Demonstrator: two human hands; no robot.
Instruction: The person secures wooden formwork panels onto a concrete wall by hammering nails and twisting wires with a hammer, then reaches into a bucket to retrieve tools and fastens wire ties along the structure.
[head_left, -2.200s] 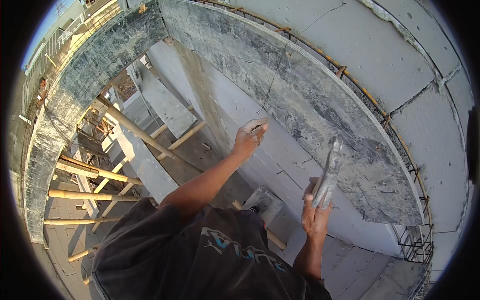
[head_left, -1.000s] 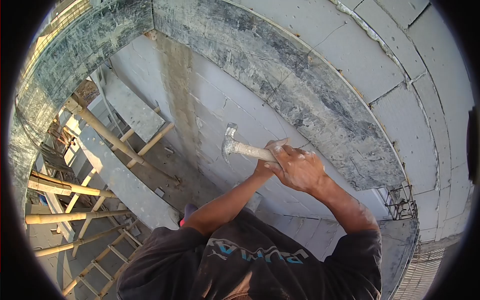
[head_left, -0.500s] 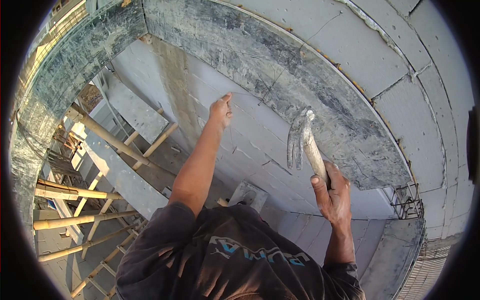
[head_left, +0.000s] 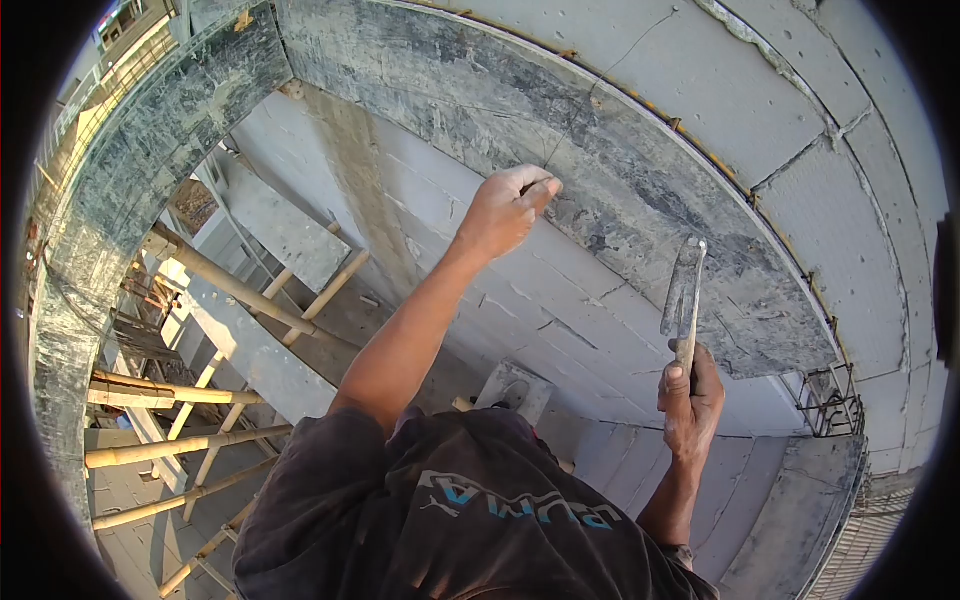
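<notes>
My left hand (head_left: 508,212) is closed in a pinch at the lower edge of the grey, stained formwork board (head_left: 640,170). A thin wire (head_left: 572,122) runs down the board's face towards its fingertips. My right hand (head_left: 692,402) is wrapped round the handle of a claw hammer (head_left: 686,295), held upright with its metal head in front of the board. What exactly the left fingers pinch is too small to tell.
A pale block wall (head_left: 520,290) runs below the board. Bamboo poles (head_left: 180,447) and grey planks (head_left: 255,350) stand at the left. Steel reinforcement (head_left: 832,402) sticks out at the board's right end. Light blocks (head_left: 740,100) lie beyond the board.
My hands were together around the hammer handle, then parted. Since then my left hand has moved right to the board's lower edge, and my right hand has shifted right with the hammer turned upright.
</notes>
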